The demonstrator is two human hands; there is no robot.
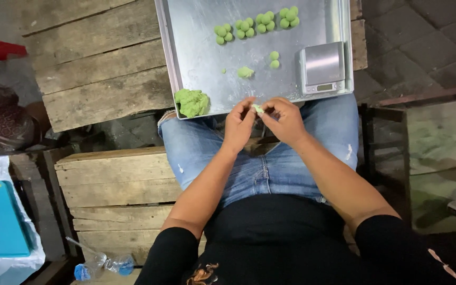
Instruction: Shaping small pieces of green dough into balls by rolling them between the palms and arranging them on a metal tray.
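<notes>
— On the metal tray (pixel 196 58), how many green dough balls do you count?

— Along the far edge there are four clusters (pixel 257 23). Each looks like four balls, though they are small and packed close, so I may be off by one. Nearer the middle sits a pair of balls (pixel 274 59), one touching the other. That makes about eighteen.

— And the loose dough?

— One big rough lump of green dough (pixel 191 102) at the tray's near left corner, one small torn lump (pixel 245 72) toward the middle, and a tiny crumb (pixel 223 70) just left of it.

— Anything else on the tray?

— One small silver kitchen scale (pixel 322 67) at the near right corner, its platform bare.

— Where are the hands?

— Both meet just off the tray's near edge, above the lap in blue jeans. The left hand (pixel 239 125) and the right hand (pixel 284 120) face each other, fingers curled in, thumbs and fingertips pinching one small piece of green dough (pixel 258 108) between them. Both forearms angle inward from the elbows, wrists slightly bent.

— And the tray itself?

— It rests on a wooden plank table (pixel 96 63), its near edge hanging over the knees.
</notes>
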